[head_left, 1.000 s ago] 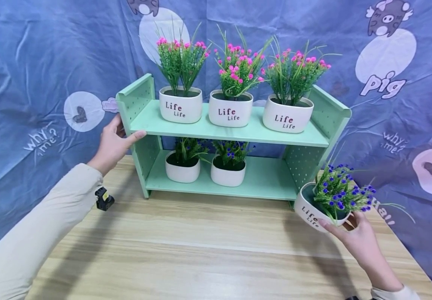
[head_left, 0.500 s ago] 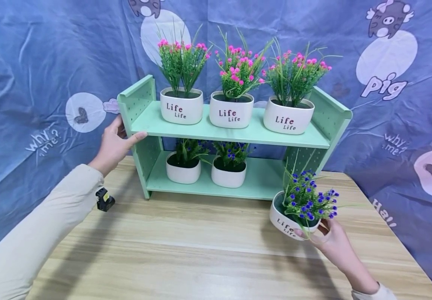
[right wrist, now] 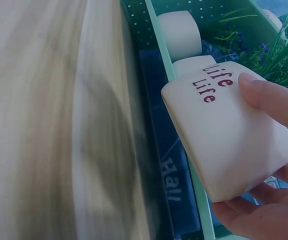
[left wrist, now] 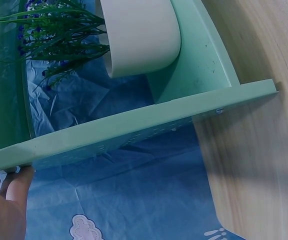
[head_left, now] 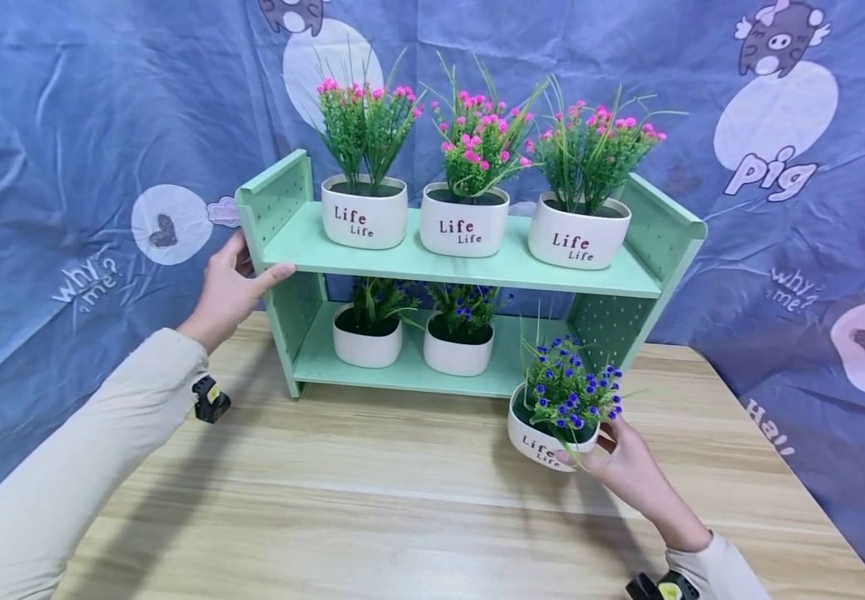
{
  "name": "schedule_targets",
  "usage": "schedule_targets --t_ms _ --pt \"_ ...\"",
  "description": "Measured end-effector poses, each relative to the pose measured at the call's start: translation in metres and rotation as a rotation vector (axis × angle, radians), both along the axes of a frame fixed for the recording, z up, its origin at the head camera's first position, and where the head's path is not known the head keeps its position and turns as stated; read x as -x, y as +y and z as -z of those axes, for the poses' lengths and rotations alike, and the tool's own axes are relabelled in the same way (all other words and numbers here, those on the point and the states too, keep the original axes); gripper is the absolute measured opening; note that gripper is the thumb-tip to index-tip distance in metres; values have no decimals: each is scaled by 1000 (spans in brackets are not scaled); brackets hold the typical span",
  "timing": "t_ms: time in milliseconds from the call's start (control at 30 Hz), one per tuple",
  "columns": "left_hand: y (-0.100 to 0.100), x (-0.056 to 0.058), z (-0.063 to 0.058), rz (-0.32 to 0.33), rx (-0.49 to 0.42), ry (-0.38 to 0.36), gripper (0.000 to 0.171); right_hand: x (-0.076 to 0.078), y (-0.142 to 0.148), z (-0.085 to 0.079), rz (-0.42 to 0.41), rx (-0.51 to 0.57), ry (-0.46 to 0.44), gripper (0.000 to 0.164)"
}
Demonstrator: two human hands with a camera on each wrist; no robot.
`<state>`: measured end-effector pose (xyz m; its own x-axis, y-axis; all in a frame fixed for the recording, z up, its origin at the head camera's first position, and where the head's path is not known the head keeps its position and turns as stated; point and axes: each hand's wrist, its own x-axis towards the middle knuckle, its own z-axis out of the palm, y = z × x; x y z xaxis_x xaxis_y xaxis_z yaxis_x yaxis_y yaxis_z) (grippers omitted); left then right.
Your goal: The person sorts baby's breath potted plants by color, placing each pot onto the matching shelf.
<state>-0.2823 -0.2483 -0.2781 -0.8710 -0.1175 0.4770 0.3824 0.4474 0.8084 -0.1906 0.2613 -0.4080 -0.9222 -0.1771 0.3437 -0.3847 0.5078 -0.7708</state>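
My right hand (head_left: 623,471) holds a white pot of artificial blue flowers (head_left: 545,442), thumb on its lettered face and fingers underneath, as the right wrist view shows. Tilted slightly, the pot hangs above the table, before the right part of the green two-tier shelf (head_left: 462,271). The left hand (head_left: 226,287) grips the shelf's left side panel, thumb over the upper board's front edge; its fingers (left wrist: 19,187) lie against the panel's outer face. On the lower board stand two white pots with blue flowers, one left (head_left: 367,337) and one nearer the middle (head_left: 458,343).
Three white pots of pink flowers line the upper board: left (head_left: 365,218), middle (head_left: 464,223) and right (head_left: 578,237). A wood-grain table (head_left: 372,500) carries the shelf. Blue printed cloth (head_left: 102,100) hangs close behind.
The right hand has carried the blue-flower pot leftward, from beyond the shelf's right end to in front of its lower board. My left hand keeps its hold on the shelf.
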Motion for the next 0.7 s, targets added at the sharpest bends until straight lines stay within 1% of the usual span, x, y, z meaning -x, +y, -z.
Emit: schedule_targets --t_ms 133,367,467,600,700 --pt "0 1 0 0 -1 -6 69 9 -3 -1 -19 17 -8 80" --pt "0 -1 0 4 -2 -7 69 18 -3 -4 -41 52 -89 74" --pt "0 0 0 3 0 -6 69 20 -2 -5 -38 57 -97 73" --pt "0 1 1 -3 4 -3 68 24 -1 -6 -34 102 -110 76" --pt "0 1 1 -5 4 -4 68 27 0 -7 -23 133 -117 76"
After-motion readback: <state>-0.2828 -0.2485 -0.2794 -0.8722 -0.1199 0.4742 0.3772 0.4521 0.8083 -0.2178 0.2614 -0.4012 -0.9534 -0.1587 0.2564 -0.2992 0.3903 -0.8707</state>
